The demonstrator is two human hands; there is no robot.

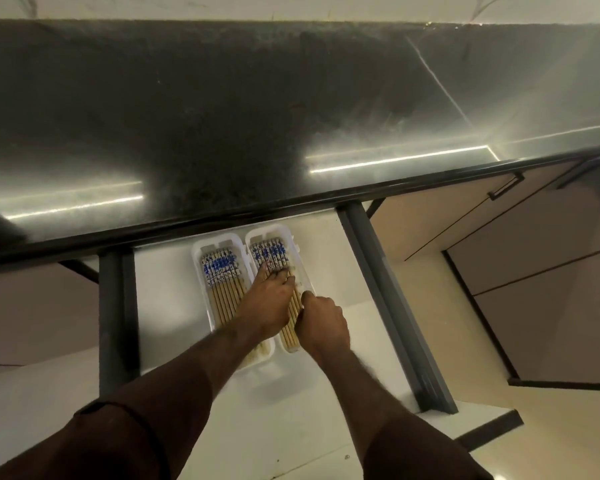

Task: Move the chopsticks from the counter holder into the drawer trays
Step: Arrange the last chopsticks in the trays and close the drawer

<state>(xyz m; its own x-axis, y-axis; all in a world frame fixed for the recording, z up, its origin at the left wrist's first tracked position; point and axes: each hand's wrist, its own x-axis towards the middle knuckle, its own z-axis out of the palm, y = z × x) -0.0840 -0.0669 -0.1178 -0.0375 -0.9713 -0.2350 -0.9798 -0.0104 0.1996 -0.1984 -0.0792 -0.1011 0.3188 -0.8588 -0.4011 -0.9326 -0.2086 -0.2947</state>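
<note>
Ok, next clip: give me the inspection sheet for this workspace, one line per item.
Surface: dark glossy counter, bare in view; white open drawer below it.
Job's things: two white trays side by side in the drawer; left tray and right tray each hold wooden chopsticks with blue-patterned ends. Counter holder not in view.
Clutter: nothing seen.
Hands: left hand lies flat, fingers straight, pressing on the right tray's chopsticks; right hand has curled fingers at that tray's right edge, grip unclear.
Cables: nothing seen.
Surroundings: beige cabinet doors with a dark handle, pale floor.
</note>
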